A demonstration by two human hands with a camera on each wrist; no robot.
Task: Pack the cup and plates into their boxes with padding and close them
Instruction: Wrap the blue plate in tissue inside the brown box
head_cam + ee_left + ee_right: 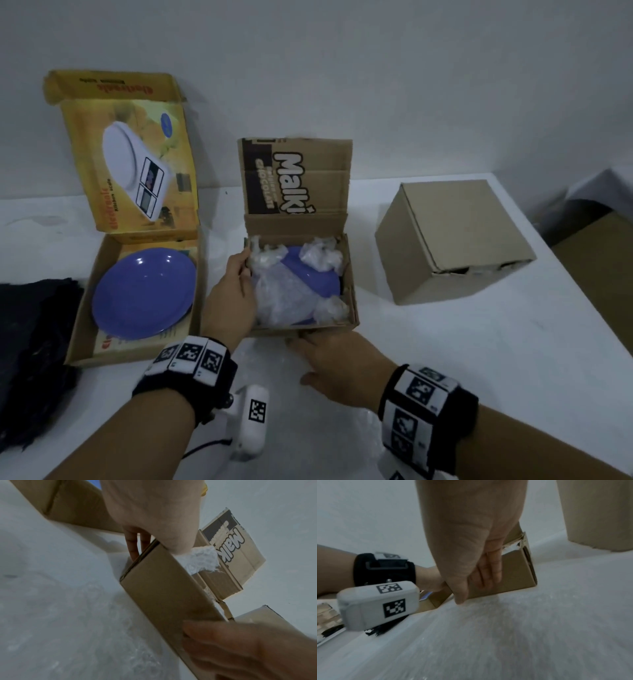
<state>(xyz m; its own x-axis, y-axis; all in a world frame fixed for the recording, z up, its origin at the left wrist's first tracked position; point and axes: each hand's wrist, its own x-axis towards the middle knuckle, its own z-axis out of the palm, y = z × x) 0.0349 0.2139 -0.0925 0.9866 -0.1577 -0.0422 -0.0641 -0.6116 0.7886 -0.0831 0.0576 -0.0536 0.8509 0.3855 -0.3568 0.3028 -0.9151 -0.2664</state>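
Observation:
An open cardboard box (pixel 352 291) printed "Malki" stands mid-table, lid flap upright. Inside lies a blue plate (pixel 315 277) under crumpled clear padding (pixel 274 298). My left hand (pixel 245 263) grips the box's left wall, thumb (pixel 175 540) over the rim and fingers (pixel 133 545) outside. My right hand (pixel 308 346) lies with straight fingers (pixel 488 572) flat against the front wall (pixel 513 577). To the left, an open yellow scale box (pixel 82 322) holds a second blue plate (pixel 144 291) with no padding over it. No cup is visible.
A closed plain cardboard box (pixel 445 240) stands at the right on the white table (pixel 496 342). A dark cloth (pixel 30 359) lies at the left edge. A clear bubble-wrap sheet (pixel 308 428) is spread on the table under my wrists.

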